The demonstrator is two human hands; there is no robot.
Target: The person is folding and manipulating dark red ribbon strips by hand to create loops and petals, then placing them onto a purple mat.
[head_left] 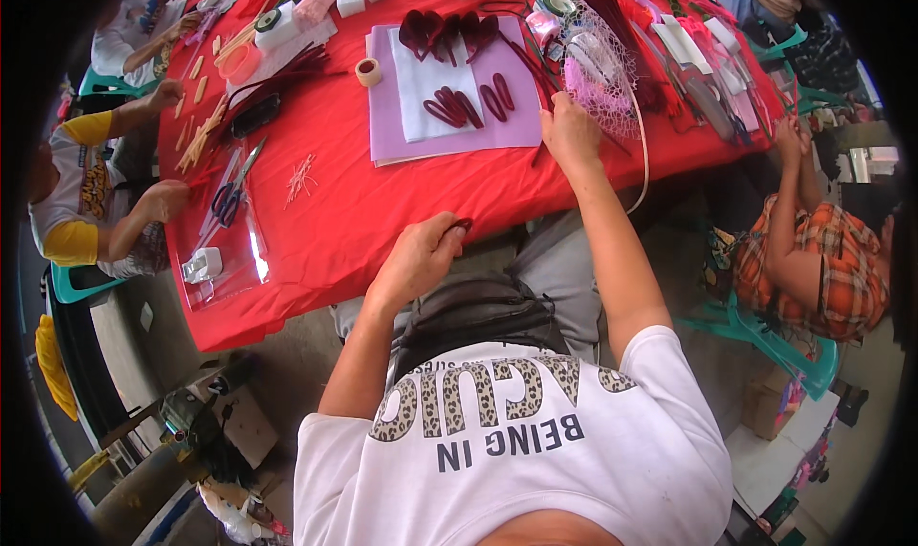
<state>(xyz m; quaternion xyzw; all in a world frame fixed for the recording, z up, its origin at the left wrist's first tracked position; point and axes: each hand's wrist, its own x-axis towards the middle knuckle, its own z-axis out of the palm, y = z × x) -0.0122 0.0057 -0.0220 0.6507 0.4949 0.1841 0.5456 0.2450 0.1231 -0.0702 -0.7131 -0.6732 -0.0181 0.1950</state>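
Note:
My left hand (418, 259) is closed in front of the table edge, a small dark maroon piece (464, 225) showing at its fingertips. Over the right edge of a lilac sheet (387, 116), my right hand (571, 130) has its fingers pinched together beside thin dark maroon stems (528, 61); what it grips, if anything, is hard to make out. On a pale blue sheet (413, 92) atop the lilac one lie several maroon fuzzy loops (452, 107) and, farther back, larger maroon petal shapes (445, 37).
A tape roll (367, 72) stands left of the sheets on the red tablecloth (335, 211). Scissors (234, 187), a white dispenser (202, 265) and wooden sticks (203, 137) lie leftward. White netting (598, 63) is right of my right hand. Other people sit on both sides.

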